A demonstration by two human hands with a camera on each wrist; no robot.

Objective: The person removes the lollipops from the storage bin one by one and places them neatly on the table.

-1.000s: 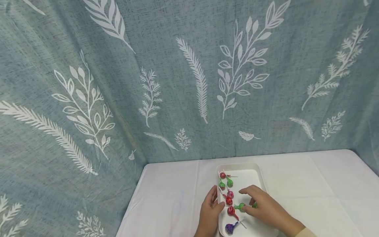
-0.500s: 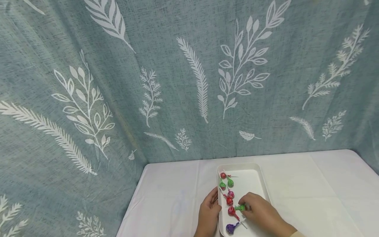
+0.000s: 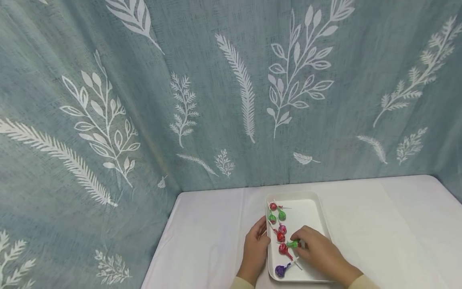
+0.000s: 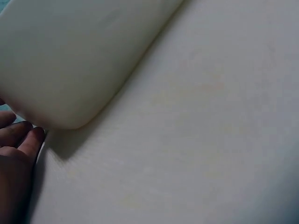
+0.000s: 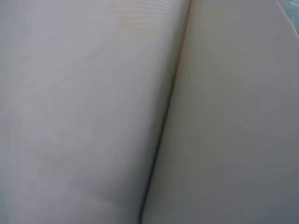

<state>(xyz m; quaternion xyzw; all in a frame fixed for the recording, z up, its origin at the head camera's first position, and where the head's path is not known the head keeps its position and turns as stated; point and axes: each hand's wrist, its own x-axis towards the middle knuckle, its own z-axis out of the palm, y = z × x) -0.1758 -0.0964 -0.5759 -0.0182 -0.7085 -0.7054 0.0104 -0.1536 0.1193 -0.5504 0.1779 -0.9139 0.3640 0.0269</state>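
Observation:
In the head view, a white tray (image 3: pixel 301 196) lies on the table with several wrapped lollipops in it. My left hand (image 3: pixel 254 251) holds its left side, thumb at the rim and fingers along the outer wall. In the left wrist view those fingers (image 4: pixel 32 140) meet the tray's outer wall. My right hand (image 3: pixel 321 251) reaches over the tray and pinches a green lollipop (image 3: pixel 293 244) between thumb and fingers, low over the tray floor. Just left of it lies a red lollipop (image 3: pixel 283 249); nearer me is a purple lollipop (image 3: pixel 280 271).
Along the tray's left side lie another red lollipop (image 3: pixel 280 237), a pink lollipop (image 3: pixel 282 229) and two more green ones, with a red one at the far end. A white cloth covers the table (image 3: pixel 382 224). A blue-green leaf-patterned curtain (image 3: pixel 202 100) hangs behind.
My right hand has come down and its fingers have drawn together on the green lollipop. The left hand stays at the tray's side. The head view has tilted slightly.

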